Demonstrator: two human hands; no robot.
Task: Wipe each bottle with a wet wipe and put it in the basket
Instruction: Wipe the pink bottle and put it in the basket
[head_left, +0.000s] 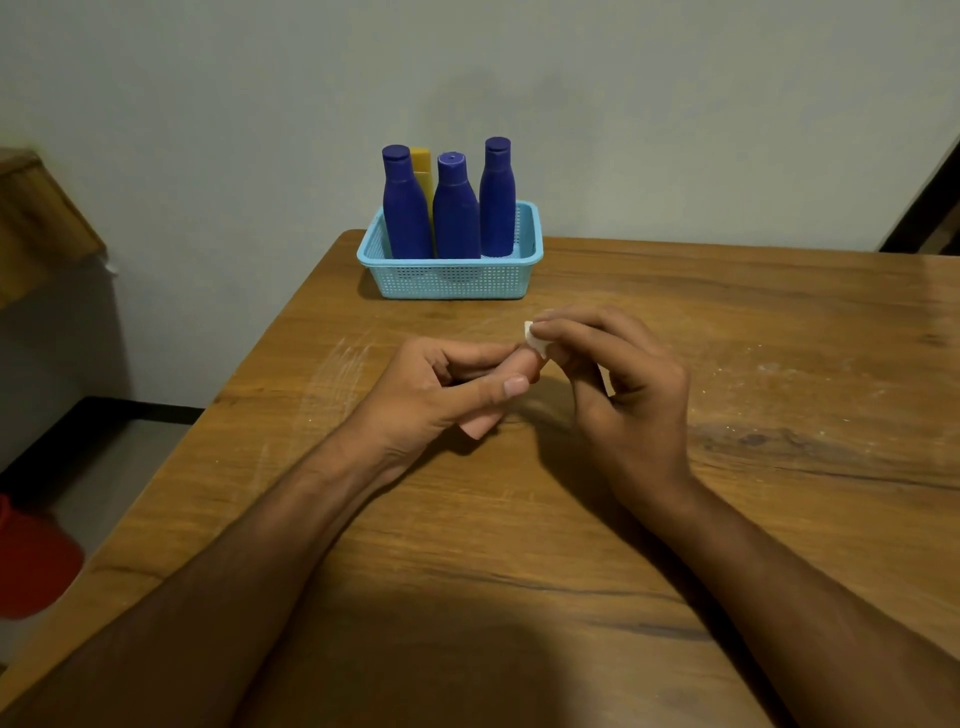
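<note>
Upright in a light-blue mesh basket (450, 278) on a wooden table (675, 519) stand three blue bottles (456, 213) and one yellow bottle (423, 171). Nearer, the right hand (623, 395) pinches a small white wet wipe (535, 340) against the loosely curled left hand (441, 389).

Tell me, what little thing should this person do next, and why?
Probably set the small white wipe, pinched in the right hand, down on the table: three blue bottles and a yellow bottle already stand in the basket.
</note>
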